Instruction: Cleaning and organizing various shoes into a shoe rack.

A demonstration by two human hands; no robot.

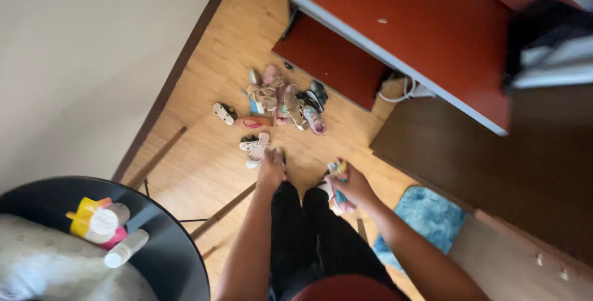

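Down low, hands (pixel 309 177) near shoes (pixel 278 103).

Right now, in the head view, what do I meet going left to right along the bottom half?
Round black table with bottles → left hand → right hand holding a colourful small item → blue rug.
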